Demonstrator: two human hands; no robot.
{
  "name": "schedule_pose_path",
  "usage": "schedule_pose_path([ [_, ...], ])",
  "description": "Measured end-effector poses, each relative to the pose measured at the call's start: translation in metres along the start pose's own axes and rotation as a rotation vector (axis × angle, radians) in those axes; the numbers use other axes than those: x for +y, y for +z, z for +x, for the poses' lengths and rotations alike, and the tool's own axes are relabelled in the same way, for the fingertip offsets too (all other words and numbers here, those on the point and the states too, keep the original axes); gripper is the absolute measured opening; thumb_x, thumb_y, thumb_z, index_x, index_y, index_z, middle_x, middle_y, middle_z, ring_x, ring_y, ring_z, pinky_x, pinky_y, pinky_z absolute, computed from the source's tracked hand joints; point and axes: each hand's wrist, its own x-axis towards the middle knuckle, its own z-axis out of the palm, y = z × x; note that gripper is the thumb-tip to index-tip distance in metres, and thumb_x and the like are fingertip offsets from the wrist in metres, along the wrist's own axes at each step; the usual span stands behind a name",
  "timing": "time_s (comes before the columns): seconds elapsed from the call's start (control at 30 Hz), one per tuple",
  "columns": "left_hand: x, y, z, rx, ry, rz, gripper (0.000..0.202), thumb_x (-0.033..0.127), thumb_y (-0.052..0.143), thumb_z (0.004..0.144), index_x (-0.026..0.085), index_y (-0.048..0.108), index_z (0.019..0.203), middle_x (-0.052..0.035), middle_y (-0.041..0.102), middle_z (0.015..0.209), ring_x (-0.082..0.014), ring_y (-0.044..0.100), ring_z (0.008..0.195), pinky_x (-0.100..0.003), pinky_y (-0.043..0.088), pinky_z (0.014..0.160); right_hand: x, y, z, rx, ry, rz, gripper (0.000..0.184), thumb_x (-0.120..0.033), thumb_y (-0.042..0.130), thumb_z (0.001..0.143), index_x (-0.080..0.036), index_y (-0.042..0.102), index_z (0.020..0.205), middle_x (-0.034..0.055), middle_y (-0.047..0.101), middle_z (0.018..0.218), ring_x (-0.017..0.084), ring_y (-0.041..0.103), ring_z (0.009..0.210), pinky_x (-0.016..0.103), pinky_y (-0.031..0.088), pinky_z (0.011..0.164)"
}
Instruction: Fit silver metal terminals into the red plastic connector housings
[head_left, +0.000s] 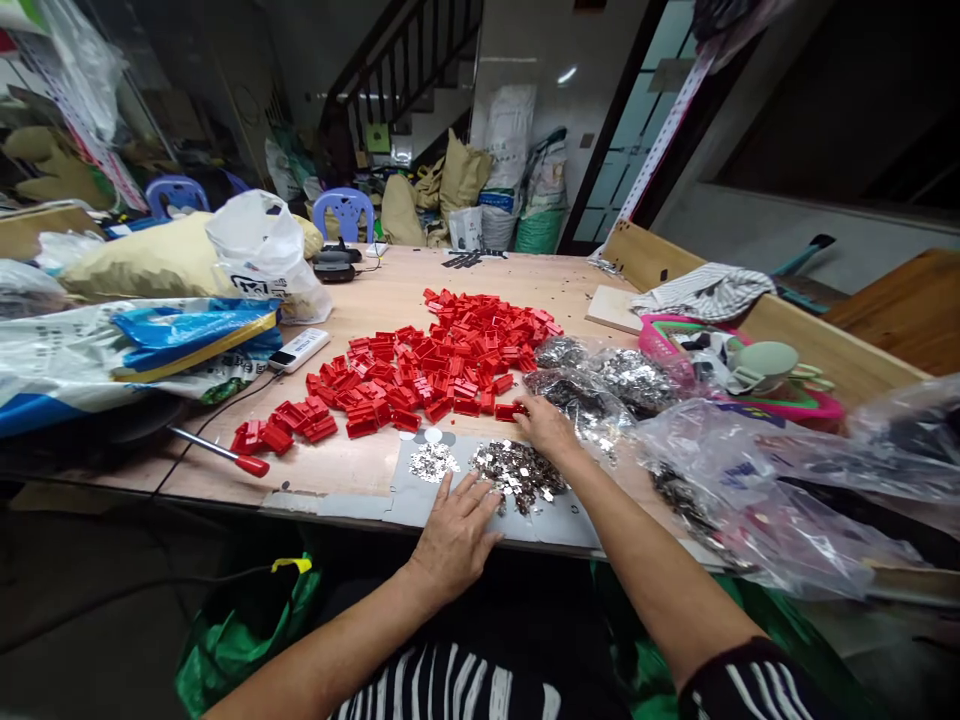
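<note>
My left hand [459,532] lies palm down with its fingers stretched out on the grey mat [405,500], at the near side of the small metal pieces. A little pile of bright silver pieces [433,461] sits just beyond its fingertips, and a larger heap of darker metal pieces [517,474] spreads to the right. My right hand [549,430] reaches past that heap, its fingers bent together at the end of a red plastic piece [508,412]. This piece is at the near edge of a big pile of red plastic pieces [442,362].
Clear plastic bags of metal parts [637,380] lie right of the pile, near a pink basket [667,345]. At left are a red-handled lever [251,464], a white power strip [300,350] and stacked sacks [135,260]. A wooden board [847,350] edges the table's right side.
</note>
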Motion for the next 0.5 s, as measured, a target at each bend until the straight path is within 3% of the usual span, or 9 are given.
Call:
schedule_pose_path([
  [0.13, -0.005, -0.014, -0.002, 0.144, -0.105, -0.21, 0.041, 0.024, 0.054, 0.088, 0.021, 0.051, 0.129, -0.0108, 0.059, 0.129, -0.0259, 0.047, 0.128, -0.054, 0.033, 0.111, -0.009, -0.008, -0.006, 0.005, 0.059, 0.057, 0.015, -0.024, 0.053, 0.084, -0.023, 0.067, 0.091, 0.0059, 0.067, 0.088, 0.02, 0.061, 0.076, 0.03, 0.045, 0.068],
  [0.23, -0.007, -0.02, -0.001, 0.24, -0.298, -0.489, 0.042, 0.027, 0.056, 0.088, 0.022, 0.05, 0.129, -0.0103, 0.061, 0.126, -0.0227, 0.055, 0.12, -0.045, 0.044, 0.105, -0.031, -0.02, -0.028, -0.023, 0.054, 0.156, 0.019, -0.031, 0.05, 0.086, -0.023, 0.065, 0.094, 0.0031, 0.069, 0.089, 0.019, 0.062, 0.076, 0.029, 0.046, 0.066],
  [0.3, -0.008, -0.022, 0.0, 0.276, -0.42, -0.676, 0.053, 0.03, 0.06, 0.085, 0.022, 0.043, 0.135, -0.0109, 0.06, 0.127, -0.0215, 0.058, 0.116, -0.042, 0.048, 0.101, -0.05, -0.023, -0.051, -0.094, 0.013, 0.269, 0.019, -0.033, 0.049, 0.087, -0.024, 0.064, 0.093, 0.0, 0.069, 0.088, 0.017, 0.063, 0.076, 0.026, 0.048, 0.066],
  [0.4, -0.008, -0.024, 0.0, 0.257, -0.479, -0.829, 0.064, 0.03, 0.066, 0.081, 0.023, 0.039, 0.138, -0.0113, 0.055, 0.133, -0.0221, 0.056, 0.118, -0.039, 0.049, 0.099, -0.077, -0.018, -0.088, -0.309, -0.027, 0.679, 0.018, -0.036, 0.052, 0.085, -0.02, 0.062, 0.088, 0.001, 0.068, 0.084, 0.018, 0.063, 0.079, 0.028, 0.049, 0.072],
  [0.5, -0.006, -0.03, -0.006, 0.169, -0.435, -0.848, 0.044, 0.029, 0.067, 0.08, 0.021, 0.057, 0.122, -0.0087, 0.062, 0.124, -0.0222, 0.059, 0.114, -0.037, 0.047, 0.1, -0.095, -0.01, -0.12, -0.386, -0.01, 0.835, 0.022, -0.037, 0.048, 0.09, -0.021, 0.062, 0.093, 0.0021, 0.067, 0.089, 0.018, 0.062, 0.086, 0.031, 0.048, 0.079],
])
